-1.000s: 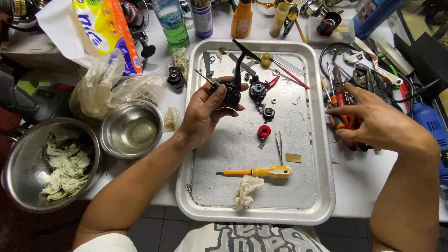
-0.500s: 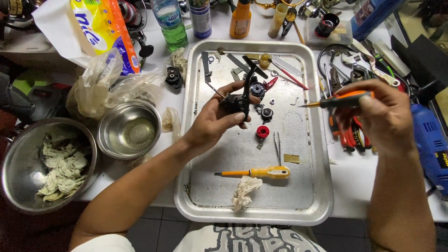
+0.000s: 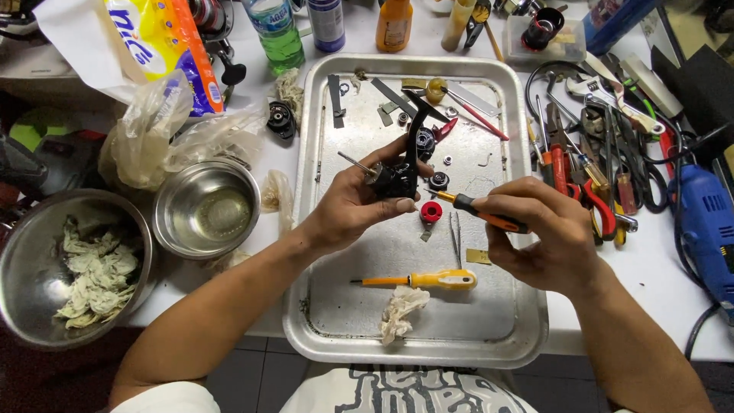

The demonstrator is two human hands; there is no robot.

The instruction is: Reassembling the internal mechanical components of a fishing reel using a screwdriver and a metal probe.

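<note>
My left hand (image 3: 348,210) sits at the centre of the frame, above the metal tray (image 3: 527,336), with its fingers (image 3: 403,205) curled tight around a small black reel body (image 3: 397,177). The part rests against my palm, my thumb lies along its lower edge, and a thin metal shaft sticks out of it toward the upper left. A slim black arm rises from it toward the top of the tray.

My right hand (image 3: 547,237) is just right of centre, fingers pressed together around the orange handle of a screwdriver (image 3: 485,214). Its black neck and tip point left, reaching the lower right side of the reel body; I cannot tell whether the tip is seated in a screw.

Just below the reel body, a small red round piece (image 3: 431,212) lies on the tray. Lower down lie a yellow-handled screwdriver (image 3: 428,280) and a crumpled rag (image 3: 401,310). At the left of the frame stand two steel bowls on the desk, the smaller bowl (image 3: 205,210) holding clear liquid, the larger bowl (image 3: 46,229) holding rags. A heap of pliers and hand tools (image 3: 604,153) fills the right side.
</note>
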